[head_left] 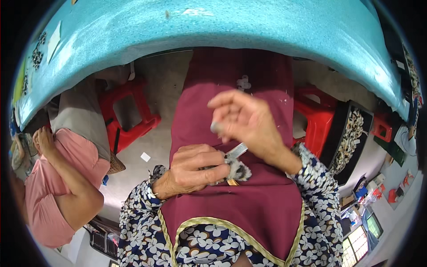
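My left hand (195, 167) is closed on a small fluffy piece (241, 171) in grey, white and black, held low over my lap. A pale, flat tag-like strip (237, 151) sticks up beside my fingers, and a small tan bit (232, 182) shows at the lower edge of the piece. Above and to the right, my right hand (253, 122) is raised with bent fingers, blurred by motion. One of its digits wears a grey tip cover (216, 127). Whether anything thin is between those fingers cannot be made out. Under both hands lies my maroon apron (209, 98).
A blue-covered table (249, 26) curves across the front. At left sits a person in pink (66, 173), near a red stool (129, 111). On the right, another red stool (316, 115) stands beside a dark bin (351, 142) filled with mottled fluffy pieces. White paper (145, 156) lies on the floor.
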Action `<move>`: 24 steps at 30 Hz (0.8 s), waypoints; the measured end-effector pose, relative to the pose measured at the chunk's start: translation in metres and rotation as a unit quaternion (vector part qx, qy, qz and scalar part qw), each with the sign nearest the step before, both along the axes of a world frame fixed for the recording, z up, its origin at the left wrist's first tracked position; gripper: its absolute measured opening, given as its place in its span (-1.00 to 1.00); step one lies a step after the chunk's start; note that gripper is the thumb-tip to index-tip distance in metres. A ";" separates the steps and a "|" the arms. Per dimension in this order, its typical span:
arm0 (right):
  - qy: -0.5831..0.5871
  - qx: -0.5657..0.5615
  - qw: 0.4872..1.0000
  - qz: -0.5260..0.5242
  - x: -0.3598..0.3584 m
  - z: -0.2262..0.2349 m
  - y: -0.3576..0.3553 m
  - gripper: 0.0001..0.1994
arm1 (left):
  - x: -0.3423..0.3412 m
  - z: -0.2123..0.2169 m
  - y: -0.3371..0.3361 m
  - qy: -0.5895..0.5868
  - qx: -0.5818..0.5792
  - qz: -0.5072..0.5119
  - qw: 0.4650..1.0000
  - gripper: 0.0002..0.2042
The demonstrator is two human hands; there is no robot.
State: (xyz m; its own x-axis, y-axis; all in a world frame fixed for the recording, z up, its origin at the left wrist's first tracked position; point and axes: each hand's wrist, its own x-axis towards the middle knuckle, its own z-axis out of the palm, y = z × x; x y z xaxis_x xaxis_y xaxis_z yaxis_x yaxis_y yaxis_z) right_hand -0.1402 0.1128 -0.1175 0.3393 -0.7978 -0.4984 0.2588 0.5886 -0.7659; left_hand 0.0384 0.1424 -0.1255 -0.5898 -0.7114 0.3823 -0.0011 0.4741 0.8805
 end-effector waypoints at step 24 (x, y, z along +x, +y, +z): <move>-0.061 -0.024 0.998 -0.024 -0.002 -0.015 0.047 -0.67 | 0.006 -0.011 0.025 -0.026 -0.019 0.168 0.985 -0.64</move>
